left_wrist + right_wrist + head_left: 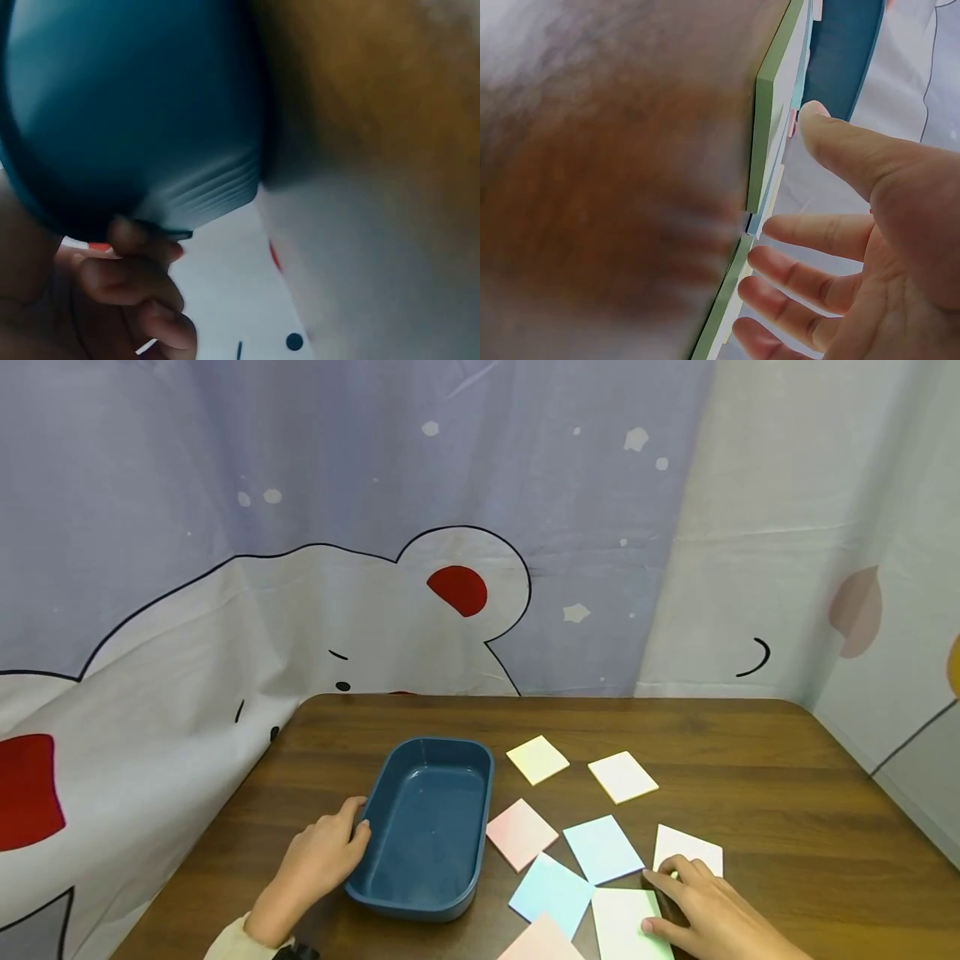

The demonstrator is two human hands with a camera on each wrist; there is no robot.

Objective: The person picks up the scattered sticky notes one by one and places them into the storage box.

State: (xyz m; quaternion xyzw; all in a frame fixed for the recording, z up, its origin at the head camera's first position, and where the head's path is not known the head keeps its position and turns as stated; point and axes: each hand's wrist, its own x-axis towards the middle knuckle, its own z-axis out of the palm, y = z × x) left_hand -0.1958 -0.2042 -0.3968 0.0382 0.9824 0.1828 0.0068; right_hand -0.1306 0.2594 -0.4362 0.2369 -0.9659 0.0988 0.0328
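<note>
A deep blue plastic bin (427,839) stands on the table with nothing in it. At its left rim my left hand (318,860) holds on; the left wrist view shows curled fingers (131,281) against the rim. My right hand (712,910) hovers with spread fingers over a pale green sticky note pad (625,920) and a whitish one (693,847). In the right wrist view the green-edged pad (769,127) lies between thumb and fingers, which stay apart without a grip. Beside these lie two light blue pads, one upper (603,850) and one lower (547,893).
Farther back lie a yellow pad (537,760) and a cream pad (623,777). Right of the bin is a pink pad (522,833), with a peach one (542,942) at the frame's bottom. A printed curtain (585,527) hangs behind the brown table (787,785).
</note>
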